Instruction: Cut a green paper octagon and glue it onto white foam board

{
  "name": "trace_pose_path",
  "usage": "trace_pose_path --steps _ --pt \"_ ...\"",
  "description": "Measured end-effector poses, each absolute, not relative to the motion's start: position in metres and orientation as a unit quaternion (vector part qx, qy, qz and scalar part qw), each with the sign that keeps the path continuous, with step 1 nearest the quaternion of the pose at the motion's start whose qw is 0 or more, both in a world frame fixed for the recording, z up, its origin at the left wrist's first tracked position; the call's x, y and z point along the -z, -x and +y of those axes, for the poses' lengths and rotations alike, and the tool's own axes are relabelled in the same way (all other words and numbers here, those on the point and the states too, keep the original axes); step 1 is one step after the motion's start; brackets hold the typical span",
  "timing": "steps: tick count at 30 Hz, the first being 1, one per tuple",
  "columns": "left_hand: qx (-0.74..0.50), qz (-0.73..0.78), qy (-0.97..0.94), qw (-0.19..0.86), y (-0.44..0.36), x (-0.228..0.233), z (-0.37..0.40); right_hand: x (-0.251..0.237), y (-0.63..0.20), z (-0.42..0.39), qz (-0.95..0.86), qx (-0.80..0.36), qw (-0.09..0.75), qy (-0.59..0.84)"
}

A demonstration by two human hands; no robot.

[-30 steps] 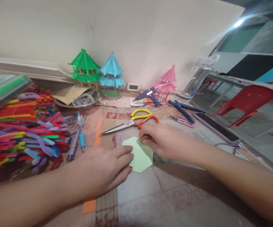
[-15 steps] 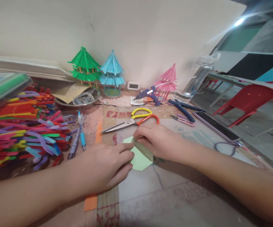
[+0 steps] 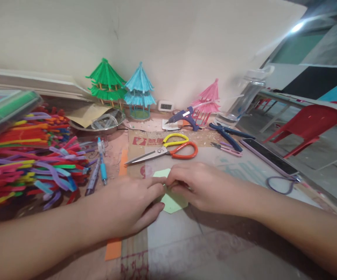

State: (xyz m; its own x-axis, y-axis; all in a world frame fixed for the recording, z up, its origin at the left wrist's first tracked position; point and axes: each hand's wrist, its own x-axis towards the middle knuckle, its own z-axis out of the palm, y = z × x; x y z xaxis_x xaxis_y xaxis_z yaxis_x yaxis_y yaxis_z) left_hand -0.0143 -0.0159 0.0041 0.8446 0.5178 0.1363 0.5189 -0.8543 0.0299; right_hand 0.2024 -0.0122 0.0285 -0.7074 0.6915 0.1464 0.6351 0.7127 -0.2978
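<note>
A pale green piece of paper with angled corners lies on the work surface, partly covered by both hands. My left hand rests on its left side, fingers together and pressing on the paper. From the right, my right hand meets it with bent fingertips pinched at the paper's upper middle, close to the left fingertips. What exactly sits between those right fingertips is hidden. Just beyond the hands lie scissors with one yellow and one orange-red handle, blades pointing left.
Pipe cleaners are heaped at left beside two pens. Green, blue and pink pavilion models stand along the wall. A glue gun, pliers, a phone and an orange strip lie around.
My right hand has shifted slightly down and closer to my left fingertips. The darker flap of green paper seen under it before is now covered. My left hand stays nearly still.
</note>
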Motion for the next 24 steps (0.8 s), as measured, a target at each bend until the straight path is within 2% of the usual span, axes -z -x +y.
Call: trace_pose_path --steps 2,7,11,16,19,24 --pt "0.063 -0.284 0.957 0.000 0.014 -0.005 -0.016 -0.028 -0.203 -0.013 -0.919 -0.121 0.122 0.355" --pt "0.070 -0.304 0.950 -0.006 0.013 -0.007 -0.014 -0.026 -0.205 -0.008 -0.915 -0.041 0.100 0.389" --pt "0.081 -0.285 0.955 0.007 0.013 -0.006 -0.014 -0.028 -0.205 -0.007 -0.914 -0.075 0.107 0.384" --pt "0.164 -0.222 0.961 0.018 0.019 -0.002 -0.007 -0.023 -0.210 0.004 -0.893 -0.105 0.170 0.404" --pt "0.226 -0.241 0.943 0.034 0.023 -0.001 0.005 -0.016 -0.214 0.013 -0.884 -0.129 0.212 0.395" --pt "0.209 -0.309 0.927 0.031 0.023 -0.002 0.017 -0.012 -0.216 0.019 -0.873 -0.145 0.240 0.399"
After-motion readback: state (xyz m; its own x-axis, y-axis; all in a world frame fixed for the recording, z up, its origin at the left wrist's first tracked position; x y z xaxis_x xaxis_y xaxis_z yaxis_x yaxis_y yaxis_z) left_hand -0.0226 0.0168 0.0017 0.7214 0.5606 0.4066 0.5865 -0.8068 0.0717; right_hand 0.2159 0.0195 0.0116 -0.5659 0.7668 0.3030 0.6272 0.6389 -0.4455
